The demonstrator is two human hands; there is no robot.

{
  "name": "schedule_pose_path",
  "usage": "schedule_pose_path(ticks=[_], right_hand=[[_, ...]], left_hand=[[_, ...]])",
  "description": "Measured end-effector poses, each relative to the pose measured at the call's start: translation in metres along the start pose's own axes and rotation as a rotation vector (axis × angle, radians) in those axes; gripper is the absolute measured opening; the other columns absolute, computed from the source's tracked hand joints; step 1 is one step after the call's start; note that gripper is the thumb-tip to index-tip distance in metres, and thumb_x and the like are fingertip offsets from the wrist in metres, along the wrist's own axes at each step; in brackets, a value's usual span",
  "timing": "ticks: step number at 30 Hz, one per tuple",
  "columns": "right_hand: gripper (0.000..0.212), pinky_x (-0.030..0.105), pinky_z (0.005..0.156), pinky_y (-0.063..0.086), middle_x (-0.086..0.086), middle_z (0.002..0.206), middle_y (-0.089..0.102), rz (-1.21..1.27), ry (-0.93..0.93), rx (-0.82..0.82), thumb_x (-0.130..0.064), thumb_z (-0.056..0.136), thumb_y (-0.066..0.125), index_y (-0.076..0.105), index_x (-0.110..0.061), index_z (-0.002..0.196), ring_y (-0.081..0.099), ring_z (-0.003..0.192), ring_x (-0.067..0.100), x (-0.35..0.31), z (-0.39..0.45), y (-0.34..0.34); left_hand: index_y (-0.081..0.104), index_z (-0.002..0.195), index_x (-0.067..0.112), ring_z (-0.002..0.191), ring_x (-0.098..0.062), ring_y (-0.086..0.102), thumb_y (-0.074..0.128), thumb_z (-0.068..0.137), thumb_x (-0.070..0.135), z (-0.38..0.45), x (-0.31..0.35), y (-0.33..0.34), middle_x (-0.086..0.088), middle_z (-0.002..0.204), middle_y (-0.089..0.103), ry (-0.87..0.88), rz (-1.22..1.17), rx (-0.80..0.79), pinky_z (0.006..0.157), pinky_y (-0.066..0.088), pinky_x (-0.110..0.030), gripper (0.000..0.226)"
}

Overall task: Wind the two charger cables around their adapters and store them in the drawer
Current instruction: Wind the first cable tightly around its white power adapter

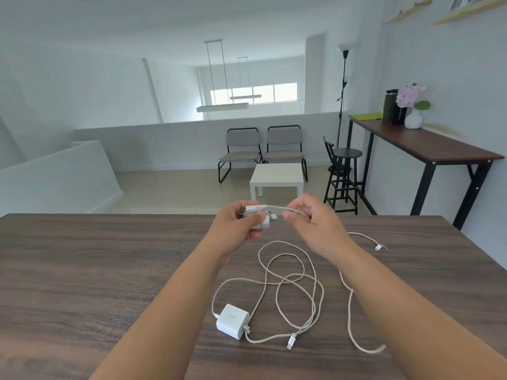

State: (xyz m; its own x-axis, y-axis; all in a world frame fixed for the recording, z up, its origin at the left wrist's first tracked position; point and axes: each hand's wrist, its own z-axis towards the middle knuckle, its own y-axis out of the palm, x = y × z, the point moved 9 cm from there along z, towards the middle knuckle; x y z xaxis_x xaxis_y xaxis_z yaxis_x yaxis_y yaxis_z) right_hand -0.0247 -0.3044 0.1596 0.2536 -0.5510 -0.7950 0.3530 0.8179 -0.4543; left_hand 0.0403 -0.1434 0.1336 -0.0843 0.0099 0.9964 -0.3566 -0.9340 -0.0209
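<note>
Above the tabletop, left hand clamped the first adapter, a few turns already on. Right hand pinched its cable just to the right, strand running left-right between grips. Second adapter lay unwound, nearer the body.

White square plastic adapter; off-white braided cable; dark brown wood-grain table beneath my hands.

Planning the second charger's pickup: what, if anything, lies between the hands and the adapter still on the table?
Nothing solid. The second adapter lies in the open on the table between the forearms; only its own loose cable loops beside it. Both hands are busy with the first adapter.
</note>
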Motion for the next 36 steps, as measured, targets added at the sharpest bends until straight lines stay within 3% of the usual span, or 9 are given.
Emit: schedule_pose_path(ticks=[4, 8, 14, 17, 19, 21, 26, 31, 36], right_hand=[[0.006, 0.01, 0.05, 0.033, -0.021, 0.044, 0.048, -0.037, -0.078, -0.088, -0.025, 0.082, 0.072, 0.07, -0.022, 0.077, 0.041, 0.047, -0.001, -0.025, 0.014, -0.023], [0.008, 0.01, 0.052, 0.034, -0.018, 0.047, 0.049, -0.011, -0.14, -0.06, -0.024, 0.081, 0.073, 0.074, -0.017, 0.081, 0.041, 0.049, 0.0, -0.031, 0.028, -0.035], [0.029, 0.036, 0.071, 0.044, 0.03, 0.084, 0.068, 0.387, -0.078, -0.024, -0.042, 0.071, 0.078, 0.077, -0.016, 0.083, 0.055, 0.073, 0.025, -0.01, 0.022, -0.018], [0.006, 0.02, 0.065, 0.045, 0.003, 0.077, 0.074, 0.419, -0.04, 0.035, -0.018, 0.081, 0.071, 0.076, -0.021, 0.084, 0.059, 0.069, 0.009, -0.004, 0.014, -0.01], [0.018, 0.015, 0.064, 0.045, -0.011, 0.071, 0.073, 0.36, -0.036, 0.097, -0.011, 0.086, 0.067, 0.075, -0.027, 0.084, 0.058, 0.066, 0.002, 0.004, 0.008, -0.009], [0.017, 0.018, 0.066, 0.046, -0.009, 0.071, 0.072, 0.286, -0.004, 0.147, -0.018, 0.086, 0.068, 0.075, -0.033, 0.086, 0.058, 0.067, 0.005, 0.014, 0.002, -0.009], [0.016, 0.003, 0.067, 0.042, -0.023, 0.075, 0.067, 0.122, -0.024, 0.205, -0.018, 0.086, 0.068, 0.076, -0.025, 0.098, 0.062, 0.071, -0.009, 0.014, -0.017, -0.003], [0.016, 0.028, 0.062, 0.045, -0.007, 0.066, 0.062, -0.24, -0.206, 0.164, -0.022, 0.091, 0.058, 0.073, -0.028, 0.094, 0.055, 0.066, 0.013, -0.006, -0.025, 0.004], [0.02, 0.034, 0.063, 0.044, -0.009, 0.063, 0.054, -0.372, -0.151, 0.012, -0.022, 0.094, 0.051, 0.068, -0.016, 0.085, 0.051, 0.065, 0.015, -0.007, -0.034, 0.018]], left_hand=[[0.063, 0.113, 0.017, 0.082, -0.011, 0.068, 0.066, 0.088, 0.006, -0.01, 0.002, 0.013, -0.009, 0.107, 0.069, 0.034, 0.042, -0.158, 0.069, 0.055, -0.022, 0.027], [0.062, 0.118, 0.018, 0.084, -0.01, 0.068, 0.065, 0.088, 0.006, -0.022, 0.018, 0.037, -0.004, 0.105, 0.07, 0.132, 0.039, -0.324, 0.073, 0.054, -0.021, 0.032], [0.063, 0.122, 0.018, 0.091, -0.015, 0.066, 0.063, 0.085, 0.011, -0.028, 0.028, 0.043, -0.005, 0.11, 0.069, 0.158, -0.253, -0.359, 0.075, 0.056, -0.023, 0.037], [0.06, 0.126, 0.013, 0.099, -0.017, 0.065, 0.057, 0.087, 0.01, -0.028, 0.021, 0.042, -0.007, 0.119, 0.067, 0.118, -0.49, -0.341, 0.084, 0.056, -0.026, 0.039], [0.059, 0.126, 0.011, 0.101, -0.018, 0.066, 0.055, 0.088, 0.008, -0.027, 0.017, 0.042, -0.008, 0.122, 0.067, 0.105, -0.575, -0.322, 0.085, 0.057, -0.026, 0.038], [0.059, 0.126, 0.009, 0.101, -0.019, 0.067, 0.057, 0.09, 0.005, -0.027, 0.014, 0.042, -0.01, 0.123, 0.066, 0.098, -0.621, -0.3, 0.085, 0.057, -0.027, 0.037], [0.056, 0.128, 0.006, 0.097, -0.019, 0.069, 0.056, 0.083, 0.005, -0.025, 0.009, 0.043, -0.01, 0.117, 0.069, 0.103, -0.686, -0.23, 0.08, 0.058, -0.024, 0.046], [0.052, 0.131, 0.003, 0.083, -0.013, 0.07, 0.064, 0.078, 0.011, -0.022, -0.003, 0.042, -0.011, 0.108, 0.07, 0.076, -0.658, -0.11, 0.063, 0.058, -0.019, 0.054], [0.062, 0.114, 0.019, 0.082, -0.007, 0.063, 0.069, 0.08, 0.01, -0.018, -0.012, 0.03, 0.001, 0.104, 0.07, 0.123, -0.404, 0.008, 0.062, 0.053, -0.019, 0.037]])
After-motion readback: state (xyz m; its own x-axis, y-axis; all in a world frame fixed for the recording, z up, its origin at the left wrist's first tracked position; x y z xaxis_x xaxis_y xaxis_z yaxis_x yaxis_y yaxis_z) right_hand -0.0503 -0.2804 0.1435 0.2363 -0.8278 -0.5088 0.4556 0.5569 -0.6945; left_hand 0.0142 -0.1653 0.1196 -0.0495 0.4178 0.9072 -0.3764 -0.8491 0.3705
